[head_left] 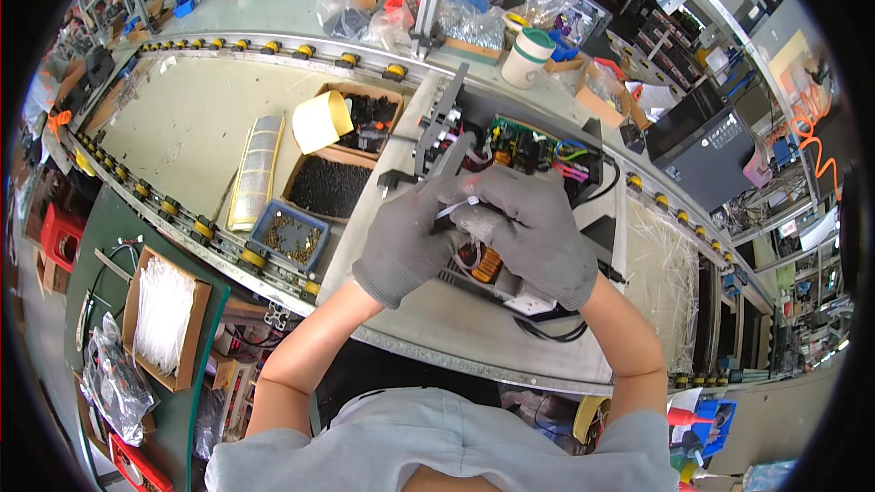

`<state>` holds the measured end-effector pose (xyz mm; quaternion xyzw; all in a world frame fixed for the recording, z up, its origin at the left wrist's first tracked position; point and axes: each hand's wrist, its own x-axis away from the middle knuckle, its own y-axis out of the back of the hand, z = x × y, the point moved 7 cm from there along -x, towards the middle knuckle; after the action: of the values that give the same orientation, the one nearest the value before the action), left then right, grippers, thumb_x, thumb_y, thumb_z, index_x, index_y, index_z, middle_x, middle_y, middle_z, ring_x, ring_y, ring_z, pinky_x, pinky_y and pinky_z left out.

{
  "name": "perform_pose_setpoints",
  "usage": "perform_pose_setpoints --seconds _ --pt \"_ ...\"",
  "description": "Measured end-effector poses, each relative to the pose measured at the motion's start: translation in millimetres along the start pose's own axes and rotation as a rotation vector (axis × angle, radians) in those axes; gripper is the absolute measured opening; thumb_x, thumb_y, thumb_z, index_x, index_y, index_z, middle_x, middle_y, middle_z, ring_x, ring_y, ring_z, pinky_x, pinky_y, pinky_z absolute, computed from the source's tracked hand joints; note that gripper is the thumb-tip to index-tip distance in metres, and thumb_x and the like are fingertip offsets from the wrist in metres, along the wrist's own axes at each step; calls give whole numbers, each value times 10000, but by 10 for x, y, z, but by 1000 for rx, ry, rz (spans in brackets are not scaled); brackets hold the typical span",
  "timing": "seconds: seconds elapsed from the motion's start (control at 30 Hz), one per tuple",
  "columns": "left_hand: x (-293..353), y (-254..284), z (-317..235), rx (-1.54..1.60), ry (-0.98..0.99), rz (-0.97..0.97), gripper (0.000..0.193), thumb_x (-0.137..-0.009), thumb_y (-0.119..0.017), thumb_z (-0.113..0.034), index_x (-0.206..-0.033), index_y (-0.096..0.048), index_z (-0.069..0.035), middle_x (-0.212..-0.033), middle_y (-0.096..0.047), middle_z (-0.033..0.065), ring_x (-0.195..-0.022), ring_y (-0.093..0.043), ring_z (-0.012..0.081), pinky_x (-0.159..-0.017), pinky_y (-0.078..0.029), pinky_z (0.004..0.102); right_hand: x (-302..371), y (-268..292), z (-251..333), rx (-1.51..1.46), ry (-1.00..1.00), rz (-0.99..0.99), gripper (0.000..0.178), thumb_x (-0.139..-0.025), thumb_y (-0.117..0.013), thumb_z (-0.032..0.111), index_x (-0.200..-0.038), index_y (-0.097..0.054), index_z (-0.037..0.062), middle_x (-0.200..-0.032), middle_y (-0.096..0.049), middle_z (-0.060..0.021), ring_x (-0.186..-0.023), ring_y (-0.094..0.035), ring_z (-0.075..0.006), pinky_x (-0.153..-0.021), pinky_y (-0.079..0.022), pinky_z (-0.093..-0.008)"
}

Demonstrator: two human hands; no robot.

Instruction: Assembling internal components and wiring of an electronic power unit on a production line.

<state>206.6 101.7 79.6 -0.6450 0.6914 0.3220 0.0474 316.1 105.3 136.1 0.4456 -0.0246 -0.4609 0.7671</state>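
Curling our left hand and right hand together at a white tie above the open unit, we cannot tell which grips it; fingers hide the hold. Tugging askew could strain the wire near the coil; a slip could jar the board beyond. Farther off, a knock could tip the cup.

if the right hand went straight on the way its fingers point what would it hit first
Most likely the left hand: the fingers of the right hand point leftward and slightly up, toward it. They look close, perhaps touching, but depth is unclear.
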Motion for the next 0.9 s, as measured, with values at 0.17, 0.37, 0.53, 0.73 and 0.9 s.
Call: perform_pose_setpoints --seconds 0.17,0.37,0.53,0.73,0.9 --pt "-276 233 196 -56 -66 -51 399 -743 -750 -263 -1055 -593 -69 -963 -627 111 -810 -656 273 -661 -517 331 -165 223 -238 -170 -111 -85 189 -830 -600 44 -1013 -640 16 -828 -628 -69 -695 -595 -115 -637 -482 -261" --pt "-597 164 1296 -439 279 82 422 -741 -725 -349 -1068 -604 -112 -969 -634 60 -768 -646 245 -679 -511 361 -184 769 -813 -449 -356 -351 170 -905 -562 93 -1006 -652 -10 -761 -614 -14 -654 -546 -46 -606 -466 -199" --pt "-879 -142 1611 -402 216 128 307 -787 -670 -360 -914 -583 -94 -822 -641 102 -746 -635 307 -650 -490 401 -317 1072 -1275 -185 -384 -542 185 -898 -590 114 -988 -652 -35 -719 -590 1 -628 -496 -40 -561 -416 -199" --pt "-1389 -230 1674 -624 143 -132 252 -844 -604 -347 -859 -597 -96 -693 -630 123 -692 -636 337 -597 -491 425 -520 1006 -1749 -4 -372 -614 191 -873 -609 146 -970 -662 -10 -660 -586 -7 -600 -510 -62 -568 -421 -228" --pt "-1348 -528 1907 -670 122 -15 150 -871 -541 -231 -911 -599 -98 -810 -633 132 -692 -636 336 -601 -502 449 -671 844 -2061 -22 -506 -518 214 -867 -611 205 -935 -667 10 -632 -610 -50 -561 -574 -105 -544 -443 -251"
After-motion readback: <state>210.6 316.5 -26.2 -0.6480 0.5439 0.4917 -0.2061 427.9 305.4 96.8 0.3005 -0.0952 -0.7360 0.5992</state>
